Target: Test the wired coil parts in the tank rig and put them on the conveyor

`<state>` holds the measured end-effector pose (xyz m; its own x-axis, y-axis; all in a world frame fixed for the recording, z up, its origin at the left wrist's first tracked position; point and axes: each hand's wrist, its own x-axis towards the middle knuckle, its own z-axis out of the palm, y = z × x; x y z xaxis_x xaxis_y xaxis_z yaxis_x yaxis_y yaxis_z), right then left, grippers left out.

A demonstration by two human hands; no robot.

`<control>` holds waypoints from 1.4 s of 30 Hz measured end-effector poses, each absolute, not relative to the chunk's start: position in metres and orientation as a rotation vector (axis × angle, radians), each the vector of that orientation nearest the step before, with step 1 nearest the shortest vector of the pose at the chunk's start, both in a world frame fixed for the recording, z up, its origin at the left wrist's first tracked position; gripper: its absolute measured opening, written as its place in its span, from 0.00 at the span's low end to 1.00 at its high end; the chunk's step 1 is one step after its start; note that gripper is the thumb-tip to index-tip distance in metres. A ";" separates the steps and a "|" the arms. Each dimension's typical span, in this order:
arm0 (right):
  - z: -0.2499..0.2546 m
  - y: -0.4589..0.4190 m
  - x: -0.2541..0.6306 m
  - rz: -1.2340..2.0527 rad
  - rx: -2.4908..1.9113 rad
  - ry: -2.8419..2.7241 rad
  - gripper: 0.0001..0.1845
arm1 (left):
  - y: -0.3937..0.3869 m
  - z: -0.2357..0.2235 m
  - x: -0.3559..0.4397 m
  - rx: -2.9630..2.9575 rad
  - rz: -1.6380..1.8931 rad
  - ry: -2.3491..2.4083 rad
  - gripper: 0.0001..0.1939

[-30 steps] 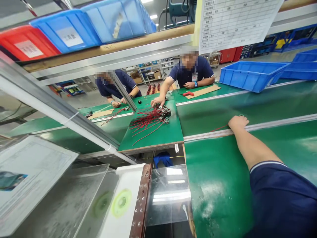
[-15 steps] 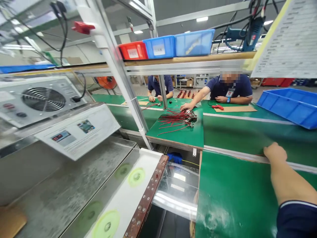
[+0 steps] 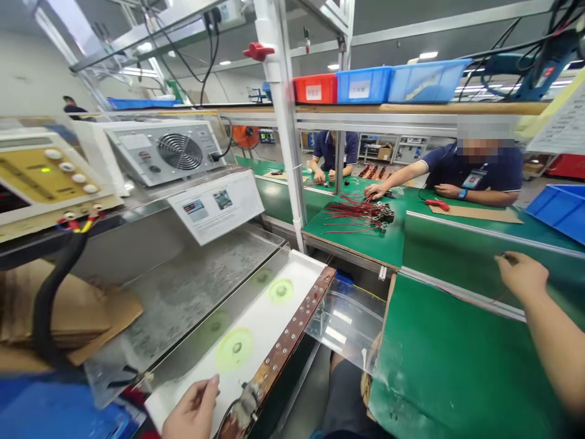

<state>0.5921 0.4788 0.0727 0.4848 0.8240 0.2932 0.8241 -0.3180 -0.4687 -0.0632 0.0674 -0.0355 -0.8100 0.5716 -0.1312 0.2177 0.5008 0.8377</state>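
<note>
The right hand [image 3: 521, 274] pinches a thin red wire [image 3: 470, 296] just above the green bench [image 3: 434, 366]; the left hand [image 3: 192, 411], open and empty, lies just beside a perforated copper strip [image 3: 292, 329].

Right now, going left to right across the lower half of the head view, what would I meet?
Bare left hand → perforated copper-brown metal strip → clear plastic sheet → green bench mat → bare right hand
</note>
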 end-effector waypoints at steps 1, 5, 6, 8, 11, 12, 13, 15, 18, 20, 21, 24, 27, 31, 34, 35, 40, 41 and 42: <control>0.088 0.471 0.570 0.018 -2.092 -1.386 0.30 | 0.068 -0.029 -0.055 0.695 1.310 2.373 0.23; 0.143 0.407 0.469 0.131 -1.750 -1.634 0.35 | 0.072 0.010 0.000 0.980 1.567 2.200 0.17; 0.154 0.385 0.443 0.177 -1.630 -1.717 0.34 | 0.074 0.020 0.016 1.033 1.595 2.094 0.15; 0.170 0.340 0.391 0.339 -1.393 -1.851 0.30 | 0.078 0.039 0.049 1.140 1.563 1.822 0.12; 0.177 0.281 0.316 0.744 -1.096 -2.046 0.24 | 0.082 0.053 0.086 1.176 1.428 1.425 0.27; 0.173 0.266 0.291 0.890 -1.005 -2.110 0.23 | 0.081 0.054 0.094 1.160 1.388 1.329 0.33; 0.167 0.253 0.266 1.031 -0.917 -2.159 0.22 | 0.079 0.054 0.099 1.130 1.359 1.250 0.38; 0.148 0.236 0.214 1.288 -0.778 -2.198 0.21 | 0.072 0.048 0.103 1.027 1.321 1.134 0.36; 0.105 0.229 0.137 1.555 -0.693 -2.146 0.21 | 0.054 0.031 0.095 0.819 1.307 1.061 0.24; 0.074 0.230 0.092 1.605 -0.791 -2.201 0.19 | 0.039 0.018 0.084 0.666 1.326 1.070 0.23; 0.059 0.231 0.072 1.561 -0.864 -2.265 0.17 | 0.031 0.013 0.077 0.583 1.349 1.072 0.23; 0.021 0.233 0.025 1.119 -0.971 -2.631 0.13 | 0.009 0.003 0.059 0.370 1.389 1.030 0.24; -0.006 0.231 -0.004 0.766 -0.926 -2.883 0.12 | -0.004 0.003 0.039 0.299 1.399 1.034 0.26; -0.028 0.225 -0.023 0.648 -0.911 -3.039 0.14 | -0.007 0.008 0.015 0.220 1.468 1.092 0.28; -0.035 0.223 -0.028 0.555 -0.901 -3.154 0.15 | -0.006 0.007 0.004 0.181 1.479 1.126 0.28; -0.036 0.223 -0.029 0.532 -0.893 -3.186 0.15 | -0.007 0.007 0.002 0.181 1.475 1.135 0.28; -0.038 0.223 -0.033 0.476 -0.843 -3.268 0.16 | -0.011 0.002 0.002 0.187 1.426 1.156 0.26; -0.037 0.222 -0.034 0.479 -0.832 -3.276 0.16 | -0.012 0.002 0.002 0.180 1.411 1.161 0.27; -0.036 0.222 -0.034 0.487 -0.823 -3.282 0.15 | -0.013 0.001 0.003 0.171 1.396 1.171 0.27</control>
<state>-0.0342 0.2217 -0.0358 -0.8481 0.4148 -0.3296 0.4926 0.8463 -0.2025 0.0030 -0.0131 0.0013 -0.2453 0.8126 -0.5287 -0.6624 0.2577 0.7034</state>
